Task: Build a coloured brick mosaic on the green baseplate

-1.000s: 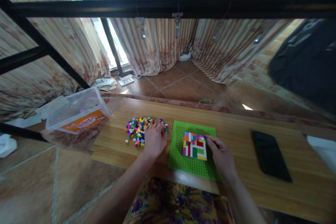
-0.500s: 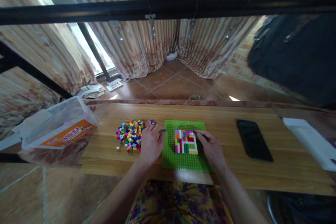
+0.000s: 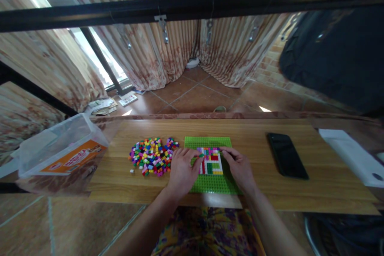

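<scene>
Loose bricks just left of left hand, apparently for quick reach. Left hand pinches green brick. Brick panel on green baseplate, between hands. Right hand nearly closed at panel's far corner, perhaps steadying it; hold unclear.
</scene>
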The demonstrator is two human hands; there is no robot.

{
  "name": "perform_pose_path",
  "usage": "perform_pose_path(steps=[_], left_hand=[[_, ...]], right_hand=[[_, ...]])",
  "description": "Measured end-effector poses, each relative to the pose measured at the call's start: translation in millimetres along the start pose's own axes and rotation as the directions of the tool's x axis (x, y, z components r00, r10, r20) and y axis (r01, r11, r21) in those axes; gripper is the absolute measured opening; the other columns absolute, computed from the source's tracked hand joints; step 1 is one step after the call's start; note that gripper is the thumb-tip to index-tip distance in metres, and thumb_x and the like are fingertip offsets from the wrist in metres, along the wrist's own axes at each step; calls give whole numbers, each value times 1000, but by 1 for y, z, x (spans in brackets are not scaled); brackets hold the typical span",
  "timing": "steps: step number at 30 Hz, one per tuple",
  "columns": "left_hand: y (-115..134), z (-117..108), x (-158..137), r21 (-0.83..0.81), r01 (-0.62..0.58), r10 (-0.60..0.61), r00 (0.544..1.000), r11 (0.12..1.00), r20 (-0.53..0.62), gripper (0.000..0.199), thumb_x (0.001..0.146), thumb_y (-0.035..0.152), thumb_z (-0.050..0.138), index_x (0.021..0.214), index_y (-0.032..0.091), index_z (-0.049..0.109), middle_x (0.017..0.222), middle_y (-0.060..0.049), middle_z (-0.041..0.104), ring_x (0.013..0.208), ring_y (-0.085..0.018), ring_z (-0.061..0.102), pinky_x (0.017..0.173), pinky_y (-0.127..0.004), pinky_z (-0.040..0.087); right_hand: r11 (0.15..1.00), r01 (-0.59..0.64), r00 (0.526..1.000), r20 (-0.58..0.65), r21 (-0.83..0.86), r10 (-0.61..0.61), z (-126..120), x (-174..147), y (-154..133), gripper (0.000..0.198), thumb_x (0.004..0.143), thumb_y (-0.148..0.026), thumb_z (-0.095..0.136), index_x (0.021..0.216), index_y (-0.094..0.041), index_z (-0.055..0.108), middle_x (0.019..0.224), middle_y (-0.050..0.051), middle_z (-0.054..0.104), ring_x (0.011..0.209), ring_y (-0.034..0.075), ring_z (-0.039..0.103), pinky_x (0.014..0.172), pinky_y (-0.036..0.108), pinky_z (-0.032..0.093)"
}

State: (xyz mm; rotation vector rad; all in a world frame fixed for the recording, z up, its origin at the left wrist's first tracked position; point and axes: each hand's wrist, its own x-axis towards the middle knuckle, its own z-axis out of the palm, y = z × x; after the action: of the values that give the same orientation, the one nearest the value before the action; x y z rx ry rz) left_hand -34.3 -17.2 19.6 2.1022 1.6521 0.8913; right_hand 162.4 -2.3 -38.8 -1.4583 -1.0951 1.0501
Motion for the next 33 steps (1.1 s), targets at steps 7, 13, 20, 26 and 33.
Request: perform_pose_path(steps=[7, 13, 20, 26, 33], left_hand=[[3, 0, -2, -5, -36, 36, 999, 999, 17, 2, 85, 21, 65, 84, 20, 66, 85, -3, 70, 85, -21, 60, 82, -37, 43], [11, 2, -4, -32, -122, 124, 990, 992, 60, 3, 85, 20, 65, 88, 21, 65, 88, -2, 70, 87, -21, 59, 82, -37, 41], [21, 11, -11, -115, -198, 205, 978, 973, 50, 6, 88, 17, 60, 91, 21, 64, 86, -2, 69, 84, -19, 60, 80, -35, 43], [12, 14, -14, -140, -109, 101, 993, 984, -65, 11, 90, 17, 55, 99, 20, 61, 95, -4, 68, 93, -20, 60, 84, -35, 47], [-4, 16, -14, -148, 26, -38, 996, 989, -79, 19, 86, 13, 55, 103, 20, 60, 99, -6, 66, 96, -20, 62, 84, -34, 52]], right_hand=[[994, 97, 992, -77, -43, -100, 0, -9, -10, 27, 82, -42, 62, 92, -20, 74, 97, 8, 73, 91, 23, 65, 87, 41, 49], [838, 454, 891, 168, -303, -422, 3, -40, -42, 23, 90, -32, 57, 108, -27, 70, 106, 5, 70, 102, 20, 61, 92, 39, 48], [813, 471, 882, 201, -342, -426, 5, -55, -37, 21, 93, -31, 54, 104, -25, 71, 99, 5, 73, 95, 19, 64, 84, 34, 51], [868, 284, 934, -85, -408, -346, 0, -45, -28, 24, 87, -40, 60, 90, -21, 73, 90, 6, 74, 86, 21, 67, 80, 35, 51], [906, 193, 924, -242, -376, -297, 16, -32, -20, 27, 84, -43, 62, 86, -18, 72, 86, 8, 73, 82, 21, 65, 79, 36, 49]])
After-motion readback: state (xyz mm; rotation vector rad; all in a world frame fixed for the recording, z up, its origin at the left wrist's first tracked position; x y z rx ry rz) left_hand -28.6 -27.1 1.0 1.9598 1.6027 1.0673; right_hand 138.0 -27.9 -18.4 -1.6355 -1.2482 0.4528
